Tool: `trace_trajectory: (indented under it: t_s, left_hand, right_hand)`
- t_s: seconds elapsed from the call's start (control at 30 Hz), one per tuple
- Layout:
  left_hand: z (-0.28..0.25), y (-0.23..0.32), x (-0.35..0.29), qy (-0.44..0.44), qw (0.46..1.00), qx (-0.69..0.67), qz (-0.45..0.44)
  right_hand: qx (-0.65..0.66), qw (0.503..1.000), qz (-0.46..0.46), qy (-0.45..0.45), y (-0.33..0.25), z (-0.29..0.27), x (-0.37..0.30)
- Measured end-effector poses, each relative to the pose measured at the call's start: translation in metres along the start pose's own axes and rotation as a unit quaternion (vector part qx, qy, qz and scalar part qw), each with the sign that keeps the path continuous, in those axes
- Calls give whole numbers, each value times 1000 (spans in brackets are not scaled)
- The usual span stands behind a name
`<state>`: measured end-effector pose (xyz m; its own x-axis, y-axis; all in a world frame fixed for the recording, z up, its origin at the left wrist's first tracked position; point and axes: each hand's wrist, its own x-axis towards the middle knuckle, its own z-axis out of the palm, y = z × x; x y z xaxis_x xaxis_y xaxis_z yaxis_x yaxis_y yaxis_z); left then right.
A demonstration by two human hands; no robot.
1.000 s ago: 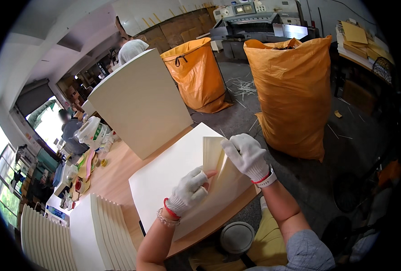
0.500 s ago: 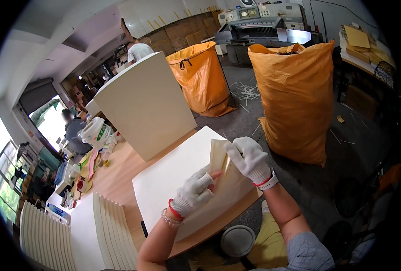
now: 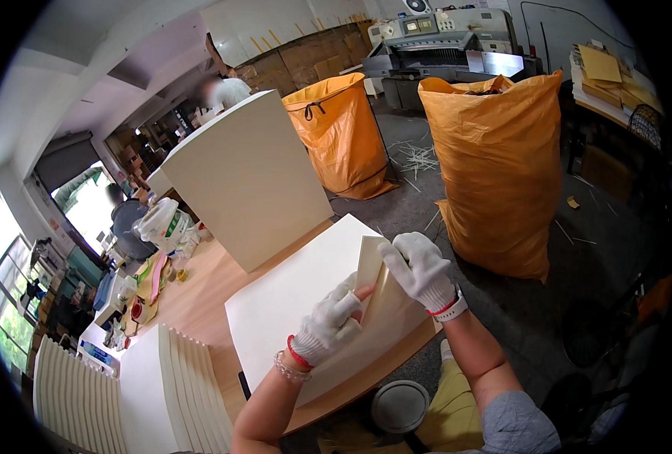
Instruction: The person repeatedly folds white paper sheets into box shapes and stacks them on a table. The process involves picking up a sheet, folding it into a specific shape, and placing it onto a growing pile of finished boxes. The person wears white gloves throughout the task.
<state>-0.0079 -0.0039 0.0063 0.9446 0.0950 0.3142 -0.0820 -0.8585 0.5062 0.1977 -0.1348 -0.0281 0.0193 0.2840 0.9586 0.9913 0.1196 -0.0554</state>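
Observation:
My left hand (image 3: 330, 320), in a white knit glove with bare fingertips, grips the lower part of a narrow cream strip (image 3: 369, 261) with a glossy, yellowish side. My right hand (image 3: 419, 271), gloved and closed, pinches the strip's upper right edge; its fingertips are partly hidden by the glove. I cannot tell whether the strip is card or a pad of tape. Both hands are above a large white sheet or board (image 3: 294, 291), which lies on the wooden table (image 3: 192, 291) and reaches its near edge.
A tall cream block or stack of boards (image 3: 252, 181) stands on the table's far side. Fanned white boards (image 3: 188, 386) fill the near left. Two orange sacks (image 3: 339, 136) stand beyond the table, and a round stool (image 3: 400, 405) is below its near edge. Two people are farther back.
The strip has tilted slightly between my hands, so more of its pale face shows. Both hands keep their grip, and the whole view has shifted a little.

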Motion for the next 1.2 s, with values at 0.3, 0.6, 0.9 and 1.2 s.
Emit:
trace_trajectory:
  t_s: [0.3,0.6,0.9,1.2]
  left_hand:
    - [8,-7,1,47,997,-57,31]
    - [3,-14,2,-24,999,-4,25]
    - [8,5,3,58,995,-74,12]
    - [5,8,3,23,998,-58,15]
  right_hand:
    - [-84,995,-47,17,-1,-1,-1]
    - [-17,1000,4,-18,-1,2,-1]
    - [-12,1000,-4,-1,2,5,-5]
    - [-28,999,-13,16,-1,6,-2]
